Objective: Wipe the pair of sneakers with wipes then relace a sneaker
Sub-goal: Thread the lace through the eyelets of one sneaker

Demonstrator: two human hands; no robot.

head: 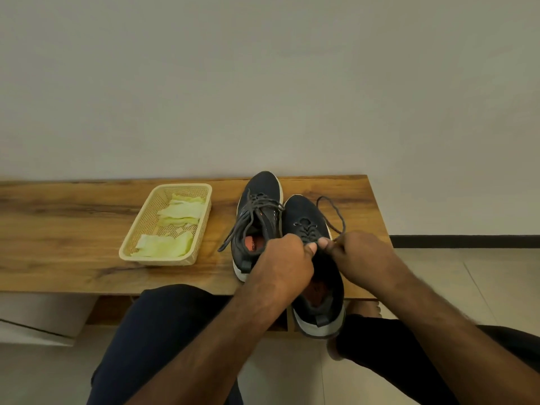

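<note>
Two dark sneakers with white soles stand side by side on a wooden bench [73, 229]. The left sneaker [260, 206] has loose grey laces spilling over its side. The right sneaker [306, 217] hangs with its heel over the bench's front edge. My left hand [283, 258] grips this sneaker at the tongue, thumb pressed near the eyelets. My right hand [362, 252] pinches its grey lace [336, 211], which loops out to the right above the toe. Both thumbs meet over the laced part.
A cream plastic basket [201, 229] holding several pale green wipes [166, 244] sits on the bench to the left of the sneakers. A plain wall rises behind. My knees in dark trousers are below the bench edge; tiled floor lies to the right.
</note>
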